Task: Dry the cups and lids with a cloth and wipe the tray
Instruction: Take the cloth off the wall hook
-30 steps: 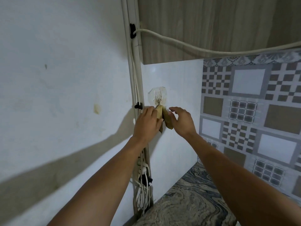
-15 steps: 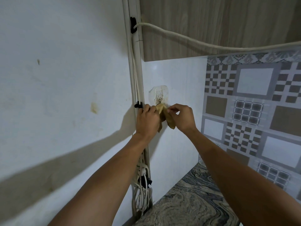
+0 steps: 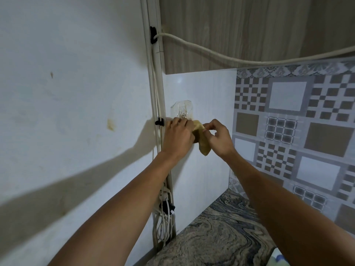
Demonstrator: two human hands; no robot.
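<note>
A small yellow-brown cloth (image 3: 202,143) hangs just below a clear adhesive wall hook (image 3: 181,111) on the white wall panel. My left hand (image 3: 177,138) is closed on the cloth's upper left part, right under the hook. My right hand (image 3: 219,138) pinches the cloth's top right edge between thumb and fingers. The cloth's lower end dangles free between the two hands. Whether the cloth is on the hook I cannot tell, since my left hand hides the hook's tip. No cups, lids or tray are in view.
A white cable conduit (image 3: 155,104) with black clips runs down the wall left of the hook, and bundled white cables (image 3: 163,221) hang at its foot. A thick cable (image 3: 230,58) sags under the wooden cabinet (image 3: 249,25). The marbled countertop (image 3: 221,240) lies below, patterned tiles (image 3: 297,131) to the right.
Both hands have closed tighter on the cloth by the hook. My right hand went from spread fingers to a pinch on the cloth's top edge and shifted slightly right.
</note>
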